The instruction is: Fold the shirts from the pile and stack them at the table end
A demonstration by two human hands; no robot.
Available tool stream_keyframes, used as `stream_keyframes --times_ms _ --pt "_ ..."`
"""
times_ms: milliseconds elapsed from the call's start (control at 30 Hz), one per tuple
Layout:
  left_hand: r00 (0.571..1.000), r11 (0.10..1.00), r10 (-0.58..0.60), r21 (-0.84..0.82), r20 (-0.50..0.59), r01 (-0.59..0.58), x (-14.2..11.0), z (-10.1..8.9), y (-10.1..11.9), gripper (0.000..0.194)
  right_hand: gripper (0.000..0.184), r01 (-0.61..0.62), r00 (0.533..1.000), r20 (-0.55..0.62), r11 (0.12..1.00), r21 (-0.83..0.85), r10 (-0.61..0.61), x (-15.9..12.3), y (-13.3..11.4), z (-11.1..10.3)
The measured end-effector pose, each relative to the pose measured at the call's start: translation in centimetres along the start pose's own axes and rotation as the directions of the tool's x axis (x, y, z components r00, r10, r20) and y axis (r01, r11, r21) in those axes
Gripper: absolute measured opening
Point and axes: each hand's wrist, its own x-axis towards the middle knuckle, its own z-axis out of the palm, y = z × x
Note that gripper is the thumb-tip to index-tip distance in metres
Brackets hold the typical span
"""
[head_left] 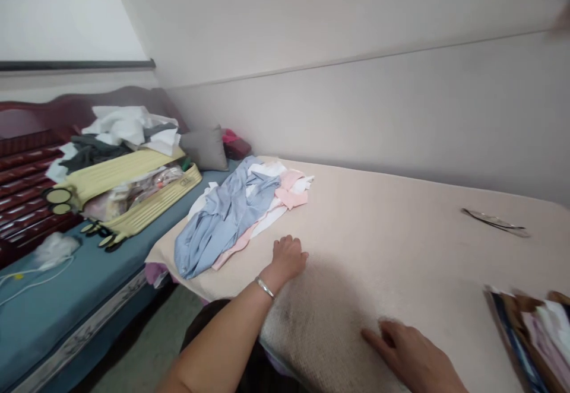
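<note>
My left hand (pixel 288 257) rests on the beige cloth-covered table (pixel 392 227), fingers curled loosely, empty, a silver bracelet on the wrist. It lies just right of a pile of clothes (pixel 236 212): a light blue shirt on top of pink and white pieces. My right hand (pixel 407 354) lies flat on the table near its front edge, fingers stretched out toward the left, holding nothing.
A pair of scissors (pixel 496 222) lies at the table's far right. A stack of papers or packets (pixel 532 336) sits at the right front corner. Left of the table is a blue bed (pixel 48 304) with an open yellow suitcase (pixel 133 188), heaped clothes and a grey pillow (pixel 205 148).
</note>
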Motion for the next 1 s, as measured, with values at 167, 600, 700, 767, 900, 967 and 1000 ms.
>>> stream_keyframes --times_ms 167,600,700,767,900,967,1000 --pt "0.999 1.0 0.03 0.005 -0.032 -0.03 -1.0 0.2 0.2 0.04 0.047 -0.003 1.0 0.015 1.0 -0.012 0.003 -0.1 -0.1 0.1" --pt "0.999 0.999 0.041 0.008 -0.034 -0.04 -1.2 0.5 0.5 0.039 0.048 -0.012 1.0 0.021 1.0 -0.017 0.013 0.0 -0.1 0.2" --pt "0.998 0.999 0.046 0.016 -0.043 -0.045 -1.2 0.5 0.5 0.038 0.047 -0.011 1.0 0.011 1.0 -0.005 0.011 0.0 -0.2 0.1" --pt "0.997 0.998 0.054 0.021 -0.052 -0.053 -1.2 0.5 0.6 0.038 0.046 -0.007 1.0 0.006 1.0 -0.003 0.007 0.0 -0.2 0.1" --pt "0.997 0.998 0.057 0.034 -0.044 -0.056 -1.3 0.3 0.6 0.038 0.048 0.003 1.0 0.004 1.0 -0.021 -0.003 -0.3 -0.2 0.1" --pt "0.998 0.997 0.057 0.046 -0.039 -0.055 -1.4 0.3 0.7 0.038 0.048 0.006 1.0 -0.006 1.0 -0.029 -0.006 -0.3 -0.2 0.1" --pt "0.998 0.997 0.057 0.053 -0.039 -0.055 -1.4 0.3 0.7 0.038 0.048 0.007 1.0 -0.009 0.999 -0.032 -0.008 -0.4 -0.2 0.1"
